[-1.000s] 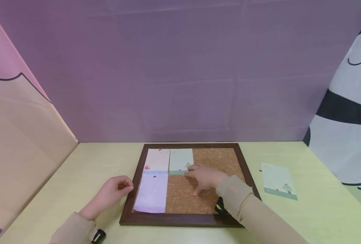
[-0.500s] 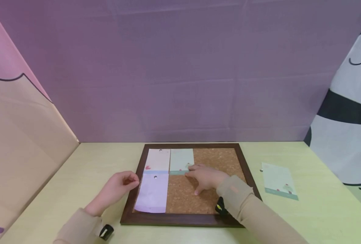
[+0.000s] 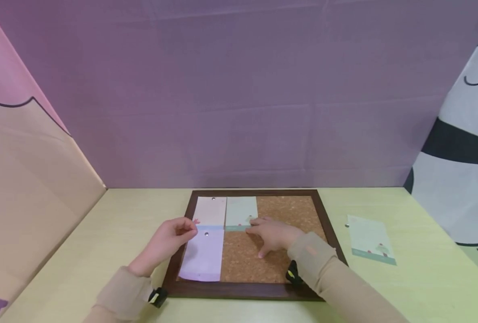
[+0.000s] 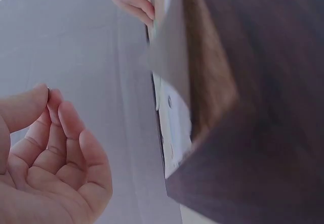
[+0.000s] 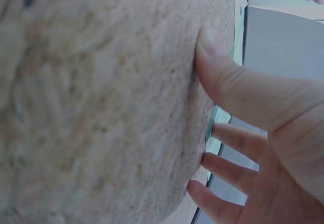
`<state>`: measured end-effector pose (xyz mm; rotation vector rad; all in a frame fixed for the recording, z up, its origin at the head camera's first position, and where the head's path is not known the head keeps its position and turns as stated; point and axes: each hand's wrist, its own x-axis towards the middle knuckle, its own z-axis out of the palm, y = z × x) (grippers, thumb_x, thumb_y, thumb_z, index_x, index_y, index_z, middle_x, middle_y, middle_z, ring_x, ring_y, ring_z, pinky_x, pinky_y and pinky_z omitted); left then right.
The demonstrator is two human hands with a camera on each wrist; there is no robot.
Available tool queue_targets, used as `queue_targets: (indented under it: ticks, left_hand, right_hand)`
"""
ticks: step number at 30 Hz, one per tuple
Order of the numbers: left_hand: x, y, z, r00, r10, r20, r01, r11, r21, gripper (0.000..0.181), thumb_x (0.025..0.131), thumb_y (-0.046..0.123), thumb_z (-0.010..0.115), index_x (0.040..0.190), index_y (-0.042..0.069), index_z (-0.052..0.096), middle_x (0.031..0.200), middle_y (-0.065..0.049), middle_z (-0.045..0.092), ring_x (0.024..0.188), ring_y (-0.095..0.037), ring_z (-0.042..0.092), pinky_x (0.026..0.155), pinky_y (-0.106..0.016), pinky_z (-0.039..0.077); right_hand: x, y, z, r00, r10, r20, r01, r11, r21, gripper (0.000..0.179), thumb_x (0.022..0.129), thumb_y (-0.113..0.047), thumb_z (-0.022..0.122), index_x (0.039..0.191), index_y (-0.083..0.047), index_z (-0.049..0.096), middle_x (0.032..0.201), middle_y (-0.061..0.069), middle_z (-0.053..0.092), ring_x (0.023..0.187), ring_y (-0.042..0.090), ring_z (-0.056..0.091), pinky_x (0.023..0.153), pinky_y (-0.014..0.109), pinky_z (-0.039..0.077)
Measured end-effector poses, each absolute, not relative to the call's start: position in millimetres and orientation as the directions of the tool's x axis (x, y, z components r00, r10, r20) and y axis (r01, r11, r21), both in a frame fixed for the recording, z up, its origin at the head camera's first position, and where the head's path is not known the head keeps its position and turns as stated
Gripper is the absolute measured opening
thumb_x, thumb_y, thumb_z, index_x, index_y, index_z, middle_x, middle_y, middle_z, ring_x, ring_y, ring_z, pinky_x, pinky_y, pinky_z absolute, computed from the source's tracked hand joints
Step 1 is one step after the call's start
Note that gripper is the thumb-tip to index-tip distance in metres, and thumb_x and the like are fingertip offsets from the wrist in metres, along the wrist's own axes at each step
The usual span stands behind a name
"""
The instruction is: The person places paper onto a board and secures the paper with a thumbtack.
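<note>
My left hand is raised over the left side of the corkboard. In the left wrist view its thumb and fingertips pinch a small dark metal thumbtack, seen edge-on. Fingers spread, my right hand rests on the board, its fingertips at the lower right of a pale green note sheet. The right wrist view has its thumb against the cork. Left of the green sheet lies a pink-white sheet with a tack at its top. A lilac sheet, also tacked, lies below that.
Another green-bordered sheet lies on the table right of the board, with a loose tack at its left edge. The board's dark wooden frame is raised around the cork. A purple cloth hangs behind.
My left hand has moved right and farther from me, from beside the frame to over the board's left sheets. My right hand has stayed in place on the green sheet.
</note>
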<state>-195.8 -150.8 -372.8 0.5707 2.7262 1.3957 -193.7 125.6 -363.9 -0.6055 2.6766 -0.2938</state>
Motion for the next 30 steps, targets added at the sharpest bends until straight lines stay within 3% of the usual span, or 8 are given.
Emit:
queue_targets:
  ticks: [2, 9, 17, 30]
  left_hand:
    - [-197.0, -147.3, -372.7, -0.933, 0.330, 0.144, 0.308, 0.526, 0.793, 0.004, 0.089, 0.005, 0.062, 0.086, 0.005, 0.064, 0.104, -0.015, 0.069, 0.105, -0.028, 0.064, 0.081, -0.026, 0.051]
    - [-202.8, -137.3, -372.7, -0.943, 0.308, 0.123, 0.277, 0.529, 0.802, 0.005, 0.090, 0.009, 0.062, 0.090, 0.005, 0.065, 0.087, -0.005, 0.067, 0.083, -0.013, 0.057, 0.079, -0.029, 0.047]
    - [-207.8, -128.1, -371.9, -0.956, 0.288, 0.052, 0.197, 0.503, 0.841, 0.009, 0.091, 0.011, 0.061, 0.094, 0.004, 0.065, 0.091, -0.009, 0.067, 0.082, -0.014, 0.055, 0.075, -0.028, 0.044]
    - [-223.8, -117.4, -374.8, -0.949, 0.314, 0.012, 0.157, 0.440, 0.884, 0.011, 0.091, 0.009, 0.059, 0.097, 0.001, 0.064, 0.095, -0.007, 0.066, 0.086, -0.014, 0.056, 0.081, -0.029, 0.046]
  right_hand:
    - [-193.7, 125.5, -363.8, -0.835, -0.451, -0.316, -0.370, 0.884, -0.285, 0.068, 0.076, -0.020, 0.078, 0.137, -0.012, 0.050, 0.150, 0.009, 0.035, 0.140, 0.033, 0.029, 0.112, 0.045, 0.028]
    - [-195.4, 126.4, -365.4, -0.839, -0.440, -0.321, -0.362, 0.891, -0.275, 0.068, 0.076, -0.021, 0.077, 0.138, -0.013, 0.049, 0.151, 0.007, 0.034, 0.140, 0.032, 0.028, 0.113, 0.045, 0.027]
    - [-196.3, 126.8, -367.1, -0.838, -0.440, -0.322, -0.358, 0.890, -0.283, 0.068, 0.076, -0.021, 0.077, 0.138, -0.014, 0.049, 0.152, 0.006, 0.033, 0.141, 0.031, 0.027, 0.113, 0.044, 0.026]
    - [-196.8, 128.3, -366.9, -0.832, -0.452, -0.323, -0.371, 0.885, -0.281, 0.068, 0.077, -0.021, 0.077, 0.138, -0.014, 0.048, 0.153, 0.006, 0.031, 0.142, 0.030, 0.025, 0.114, 0.044, 0.025]
